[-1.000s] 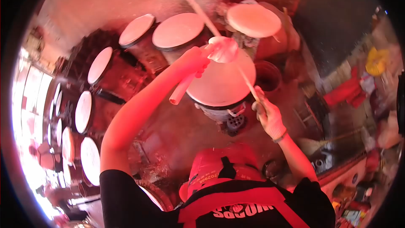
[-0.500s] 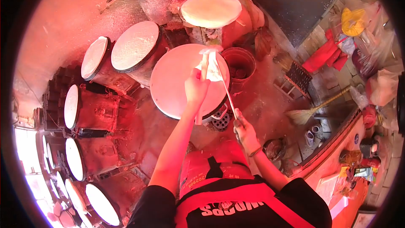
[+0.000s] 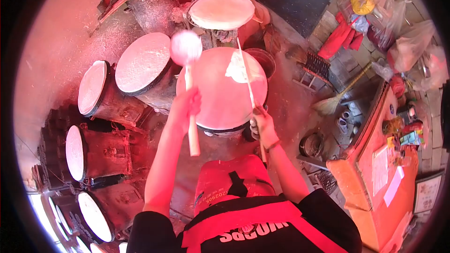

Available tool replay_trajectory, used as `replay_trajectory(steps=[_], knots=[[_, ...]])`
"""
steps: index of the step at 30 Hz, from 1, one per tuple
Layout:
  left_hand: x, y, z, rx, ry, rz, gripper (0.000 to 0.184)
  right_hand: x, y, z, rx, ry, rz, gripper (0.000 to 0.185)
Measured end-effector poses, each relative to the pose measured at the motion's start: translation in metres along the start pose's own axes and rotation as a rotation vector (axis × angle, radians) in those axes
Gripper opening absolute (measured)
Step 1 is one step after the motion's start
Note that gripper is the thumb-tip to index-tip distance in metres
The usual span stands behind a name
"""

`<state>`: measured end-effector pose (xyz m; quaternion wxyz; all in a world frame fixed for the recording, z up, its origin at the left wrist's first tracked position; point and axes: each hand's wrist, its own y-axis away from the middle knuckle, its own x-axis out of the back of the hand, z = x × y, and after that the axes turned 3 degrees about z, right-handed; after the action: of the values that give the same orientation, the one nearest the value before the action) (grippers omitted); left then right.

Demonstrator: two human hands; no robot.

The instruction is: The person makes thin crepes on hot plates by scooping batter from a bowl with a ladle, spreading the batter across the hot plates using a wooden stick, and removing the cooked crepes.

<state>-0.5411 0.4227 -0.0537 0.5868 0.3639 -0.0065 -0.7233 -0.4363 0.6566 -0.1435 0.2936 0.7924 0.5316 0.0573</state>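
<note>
On the round plate's (image 3: 213,100) far right, a white patch (image 3: 237,70) is apparently being worked. It is crossed in view by a thin stick (image 3: 251,94), clasped in the right hand (image 3: 263,125); contact cannot be told. Over the plate's left edge, a thick stick (image 3: 193,138) bearing a white lump (image 3: 186,48) is clasped by the left hand (image 3: 189,104). A low, level thin stick seems called for.

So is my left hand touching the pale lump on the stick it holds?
Apart. The head view shows bare stick between the left hand and the pale lump at its far end.
</note>
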Motion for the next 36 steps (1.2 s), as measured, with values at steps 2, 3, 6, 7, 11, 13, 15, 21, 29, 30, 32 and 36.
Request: replay_trajectory(steps=[2, 3, 6, 7, 11, 13, 15, 21, 29, 30, 32, 36], knots=[[0.032, 0.030, -0.026, 0.021, -0.094, 0.104, 0.018, -0.001, 0.021, 0.007, -0.037, -0.186, -0.011, 0.034], [0.041, 0.051, -0.040, -0.013, -0.166, 0.194, 0.022, -0.004, 0.027, 0.021, -0.031, -0.187, -0.008, 0.034], [0.077, 0.102, -0.068, 0.028, -0.081, 0.374, 0.020, -0.024, 0.030, 0.059, 0.017, -0.220, 0.267, 0.039], [0.088, 0.117, -0.073, 0.040, -0.045, 0.410, 0.019, -0.037, 0.029, 0.065, 0.049, -0.199, 0.260, 0.038], [0.123, 0.151, -0.097, 0.040, 0.102, 0.506, 0.015, -0.082, -0.014, 0.064, 0.145, -0.197, 0.100, 0.033], [0.141, 0.156, -0.109, 0.035, 0.190, 0.565, 0.012, -0.093, -0.016, 0.052, 0.169, -0.128, 0.099, 0.032], [0.151, 0.159, -0.114, 0.030, 0.229, 0.573, 0.011, -0.083, -0.013, 0.043, 0.025, 0.011, -0.120, 0.032], [0.150, 0.165, -0.118, 0.055, 0.184, 0.512, 0.009, -0.029, 0.030, 0.038, -0.018, -0.007, 0.034, 0.035], [0.121, 0.155, -0.133, 0.109, 0.224, 0.497, 0.008, -0.057, 0.010, 0.008, -0.137, 0.153, -0.063, 0.033], [0.117, 0.153, -0.135, 0.112, 0.241, 0.497, 0.008, -0.049, 0.012, 0.007, -0.147, 0.151, -0.156, 0.029], [0.107, 0.152, -0.140, 0.097, 0.271, 0.509, 0.008, -0.032, 0.027, -0.009, -0.174, 0.173, -0.237, 0.027], [0.089, 0.152, -0.149, 0.047, 0.299, 0.580, 0.008, 0.012, 0.001, 0.002, -0.031, 0.145, 0.019, 0.032]])
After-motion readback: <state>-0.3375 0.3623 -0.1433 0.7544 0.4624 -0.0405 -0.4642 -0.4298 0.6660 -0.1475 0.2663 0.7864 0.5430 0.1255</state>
